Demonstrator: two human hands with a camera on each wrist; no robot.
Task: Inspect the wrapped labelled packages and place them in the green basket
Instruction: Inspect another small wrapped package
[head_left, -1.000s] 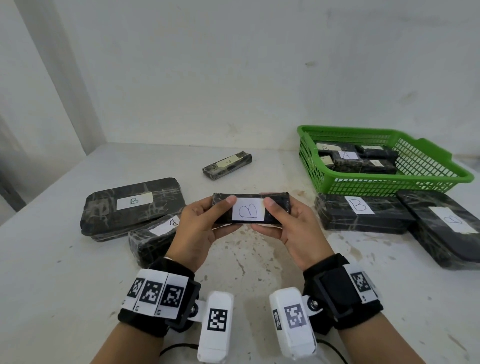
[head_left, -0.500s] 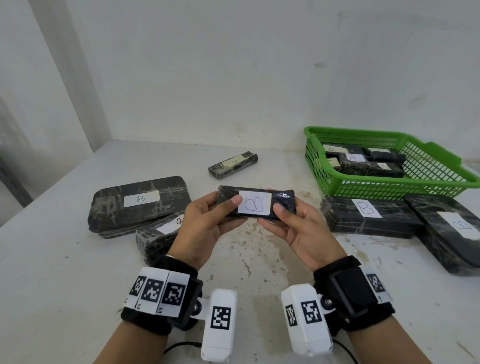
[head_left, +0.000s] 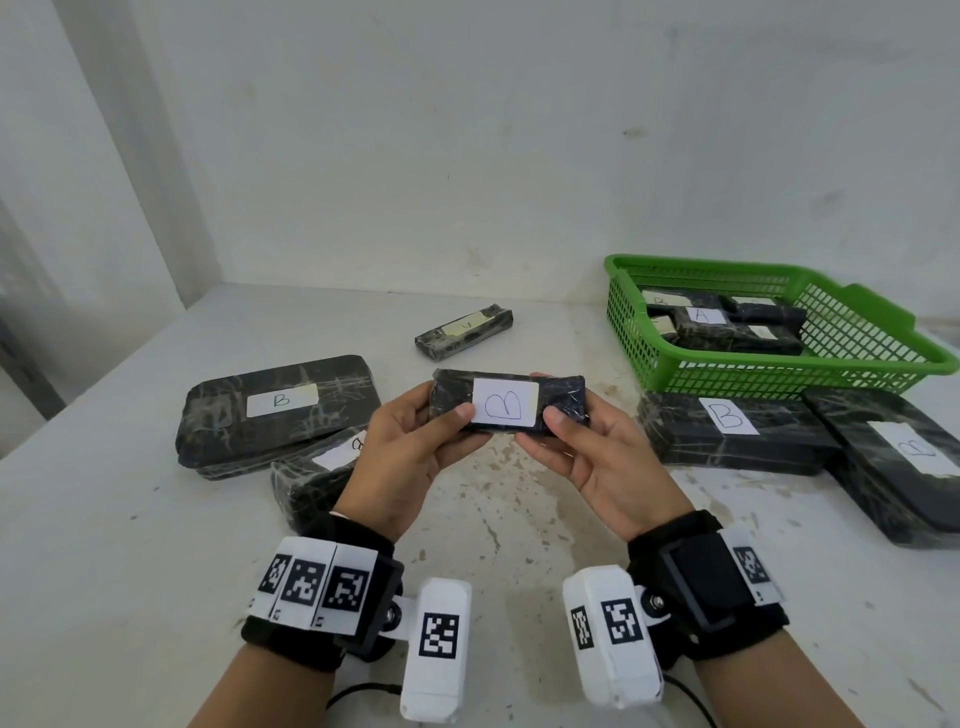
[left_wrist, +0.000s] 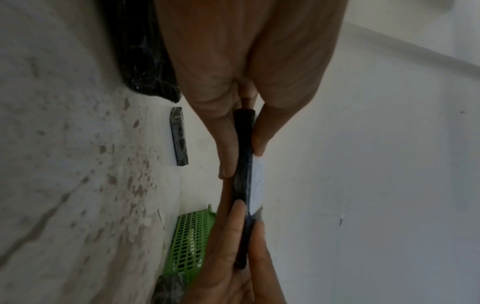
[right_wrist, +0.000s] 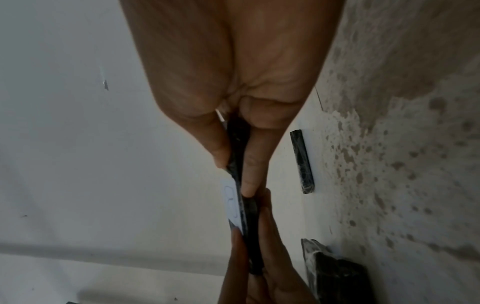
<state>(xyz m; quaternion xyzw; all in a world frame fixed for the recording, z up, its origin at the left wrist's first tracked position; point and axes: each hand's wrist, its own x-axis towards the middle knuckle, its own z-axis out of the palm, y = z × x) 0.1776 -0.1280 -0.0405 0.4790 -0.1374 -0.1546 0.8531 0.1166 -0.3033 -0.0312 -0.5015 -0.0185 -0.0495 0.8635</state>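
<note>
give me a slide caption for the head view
Both hands, left hand and right hand, hold a labelled package beside the green basket.

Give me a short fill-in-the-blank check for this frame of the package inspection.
1. The held package is gripped by ____ hands.
2. The basket holding several packages is coloured ____.
3. The left hand and right hand hold the package ____ the table.

Missing words: both; green; above
</note>
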